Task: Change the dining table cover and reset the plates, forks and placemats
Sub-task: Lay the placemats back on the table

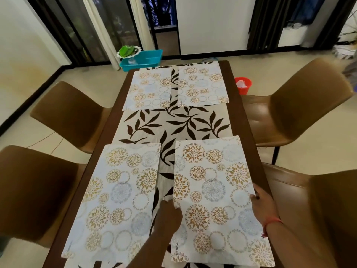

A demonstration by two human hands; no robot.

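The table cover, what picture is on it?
Dark brown leaves on cream table cover, clearest in the head view.

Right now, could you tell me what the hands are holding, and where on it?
Both hold the near right placemat: left hand at its left edge, right hand at its right edge.

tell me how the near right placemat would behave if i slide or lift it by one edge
The near right placemat looks thin and flat, so it would probably bend or droop if lifted by one edge. Both hands, left hand and right hand, hold its sides, which suggests it shifts easily. Its smooth face likely slides on the table cover.
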